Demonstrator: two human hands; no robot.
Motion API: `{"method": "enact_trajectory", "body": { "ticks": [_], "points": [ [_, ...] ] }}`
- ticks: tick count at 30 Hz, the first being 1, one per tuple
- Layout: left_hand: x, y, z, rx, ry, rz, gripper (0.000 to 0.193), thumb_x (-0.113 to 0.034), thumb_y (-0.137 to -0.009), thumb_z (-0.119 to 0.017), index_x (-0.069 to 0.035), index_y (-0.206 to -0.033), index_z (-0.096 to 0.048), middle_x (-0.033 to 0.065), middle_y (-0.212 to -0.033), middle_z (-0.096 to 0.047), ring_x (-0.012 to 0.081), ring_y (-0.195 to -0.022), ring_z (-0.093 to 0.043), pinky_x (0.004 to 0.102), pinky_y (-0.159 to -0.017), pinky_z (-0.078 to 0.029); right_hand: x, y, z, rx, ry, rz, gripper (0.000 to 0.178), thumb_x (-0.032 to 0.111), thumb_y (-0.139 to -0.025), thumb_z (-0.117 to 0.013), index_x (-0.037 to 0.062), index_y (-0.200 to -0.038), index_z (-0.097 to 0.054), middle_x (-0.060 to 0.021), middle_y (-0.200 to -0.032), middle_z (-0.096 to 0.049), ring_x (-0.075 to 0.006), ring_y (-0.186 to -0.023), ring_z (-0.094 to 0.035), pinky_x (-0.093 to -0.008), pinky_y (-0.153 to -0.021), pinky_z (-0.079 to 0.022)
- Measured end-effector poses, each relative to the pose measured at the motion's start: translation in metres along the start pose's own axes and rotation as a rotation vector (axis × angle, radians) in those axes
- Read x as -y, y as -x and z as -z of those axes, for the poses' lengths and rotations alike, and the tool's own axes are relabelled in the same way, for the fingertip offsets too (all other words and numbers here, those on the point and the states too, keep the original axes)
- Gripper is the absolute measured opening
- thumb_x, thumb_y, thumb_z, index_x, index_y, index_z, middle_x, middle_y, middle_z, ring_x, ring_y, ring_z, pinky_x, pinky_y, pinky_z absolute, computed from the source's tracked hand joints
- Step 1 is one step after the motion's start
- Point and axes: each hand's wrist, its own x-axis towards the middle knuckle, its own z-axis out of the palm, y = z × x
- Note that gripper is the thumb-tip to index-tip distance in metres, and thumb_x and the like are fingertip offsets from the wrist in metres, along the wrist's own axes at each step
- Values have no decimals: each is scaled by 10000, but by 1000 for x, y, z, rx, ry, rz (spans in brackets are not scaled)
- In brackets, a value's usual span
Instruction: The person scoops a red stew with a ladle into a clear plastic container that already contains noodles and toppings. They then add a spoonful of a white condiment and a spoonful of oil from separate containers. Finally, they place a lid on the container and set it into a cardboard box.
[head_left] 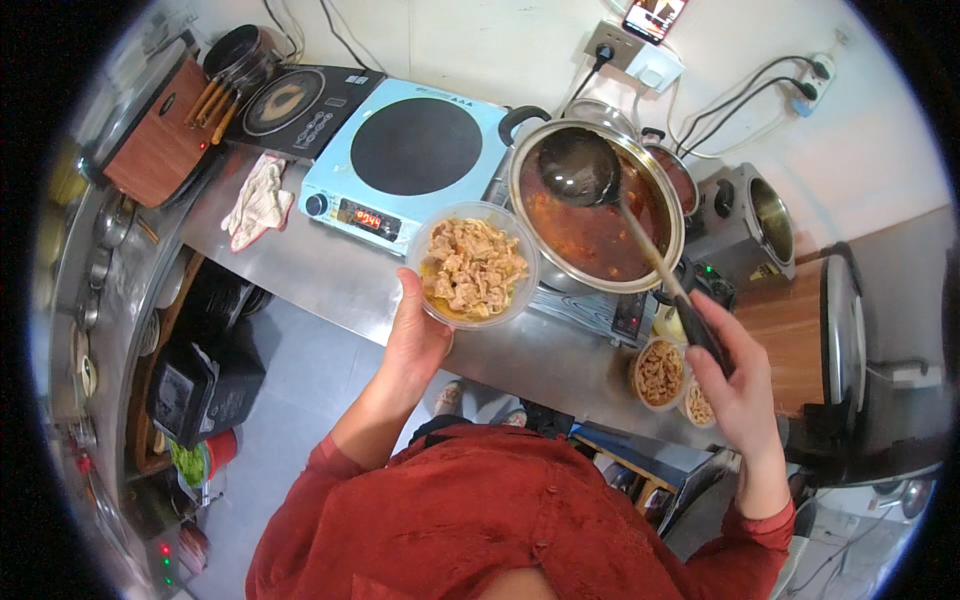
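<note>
My left hand [420, 325] is closed round the near side of a clear round plastic tub [388, 262], raised over the counter's front edge. Cooked pieces of meat [475, 265] fill it, with some yellowish liquid round them. In my right hand [738, 375] is the black handle of a ladle [580, 168]. The dark bowl of the ladle hangs over the far part of a large steel pot [668, 270], and looks wet. Reddish-brown broth [590, 240] with lumps in it fills the pot. Whether the ladle touches the broth, I cannot tell.
A blue induction cooker [330, 180] stands left of the pot, with a black one [265, 135] beyond it. A cloth [262, 200] lies on the steel counter [330, 290]. Two tubs of food [660, 375] sit near my right hand. Cables [745, 95] hang along the wall.
</note>
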Motion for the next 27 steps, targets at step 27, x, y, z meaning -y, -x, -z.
{"method": "enact_trajectory", "body": {
  "ticks": [27],
  "points": [
    [-2,-6,5,15,26,65,917,-736,-831,-396,-109,-1484,-245,75,-1506,-331,243,-1374,-335,417,-1126,-286,-67,-53,14,64,-153,-380,415,79,-880,-556,-45,-1273,-506,-117,-770,-622,-155,-544,-563,-251,-478,-412]
  ]
}}
